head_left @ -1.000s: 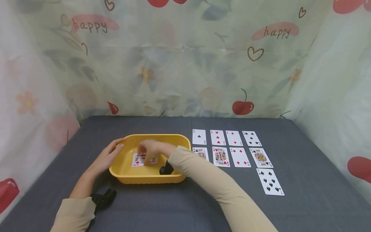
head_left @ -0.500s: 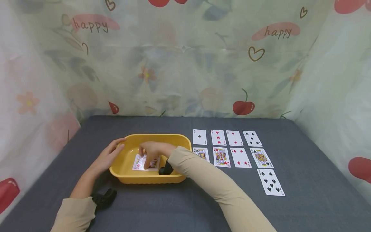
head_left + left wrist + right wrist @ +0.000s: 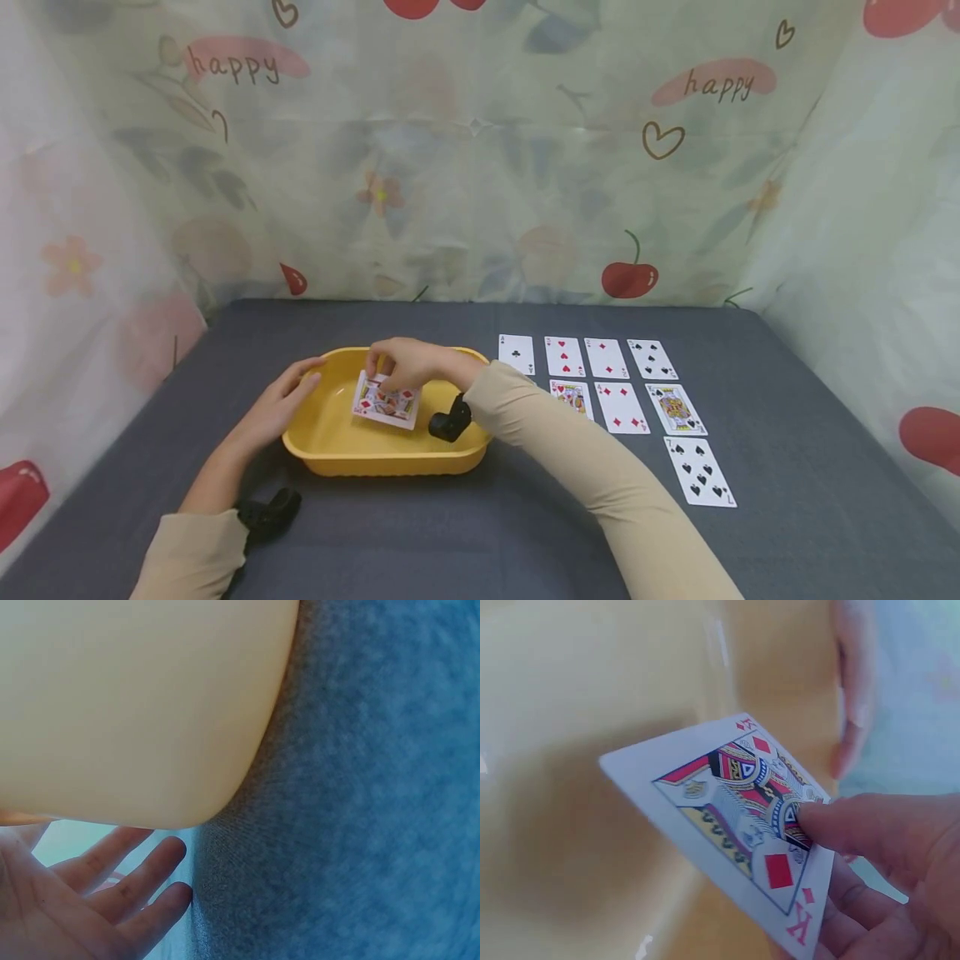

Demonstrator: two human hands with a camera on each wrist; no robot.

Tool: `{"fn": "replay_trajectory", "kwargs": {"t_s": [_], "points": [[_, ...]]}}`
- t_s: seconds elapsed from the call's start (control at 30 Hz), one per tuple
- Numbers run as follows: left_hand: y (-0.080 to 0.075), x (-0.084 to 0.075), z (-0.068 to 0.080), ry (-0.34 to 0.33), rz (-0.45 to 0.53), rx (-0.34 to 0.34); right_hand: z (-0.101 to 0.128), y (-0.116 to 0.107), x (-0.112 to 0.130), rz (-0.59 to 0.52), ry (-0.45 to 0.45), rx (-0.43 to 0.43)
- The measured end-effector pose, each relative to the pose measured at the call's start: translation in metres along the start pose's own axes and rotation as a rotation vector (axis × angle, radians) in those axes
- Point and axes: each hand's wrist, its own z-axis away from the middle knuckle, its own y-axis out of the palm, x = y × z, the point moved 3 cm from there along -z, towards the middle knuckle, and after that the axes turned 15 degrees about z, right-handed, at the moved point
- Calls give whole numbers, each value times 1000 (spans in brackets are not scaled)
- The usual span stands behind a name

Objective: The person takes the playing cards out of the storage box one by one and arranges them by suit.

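Observation:
A king of diamonds (image 3: 381, 405) is tilted above the floor of a yellow plastic basin (image 3: 386, 462). My right hand (image 3: 411, 363) pinches the card along its far edge, the thumb on its printed face and the fingers behind, as the right wrist view shows. My left hand (image 3: 276, 410) rests at the basin's left rim. In the left wrist view several fingers (image 3: 142, 879) of that hand stretch loosely along the outside of the basin wall.
Face-up cards lie in rows right of the basin, among them an ace of clubs (image 3: 516, 354), a king of spades (image 3: 676, 408) and a seven of spades (image 3: 700, 472). My right sleeve (image 3: 577, 450) covers part of this layout. A patterned cloth (image 3: 472, 167) hangs behind the dark table.
The king of diamonds has come up off the basin floor, pinched in my right hand, which moved up and away from me. My left hand has stayed at the rim.

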Motion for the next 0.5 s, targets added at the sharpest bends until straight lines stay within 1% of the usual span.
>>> {"fn": "replay_trajectory", "kwargs": {"t_s": [0.23,0.5], "points": [[0,1,0,1,-5,-5,20,-16,-6,-18,-23,-84],[1,1,0,0,17,7,42,-26,-18,-102,-33,-144]]}}
